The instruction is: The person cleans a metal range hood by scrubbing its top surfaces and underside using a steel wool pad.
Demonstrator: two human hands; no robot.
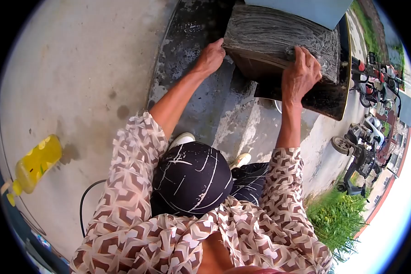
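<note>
A dark metal box-like appliance (278, 32) is tilted before me, its grey face covered with curved, foamy streaks. At its left corner, my left hand (210, 59) is closed on the edge. My right hand (302, 75) presses curled fingers against the streaked face near the lower right. Fuzzy grey material, like a scouring pad (322, 63), shows beside those fingers; most of it is hidden beneath the hand. A light blue panel (301, 11) lies along the top of the streaked face.
A yellow liquid bottle (39, 163) lies on the concrete at left, near a thin black hose (83, 203). Wet dark paving (187, 55) and a step edge lie below the appliance. Parked motorbikes (365, 141) and green plants (338, 219) are at right.
</note>
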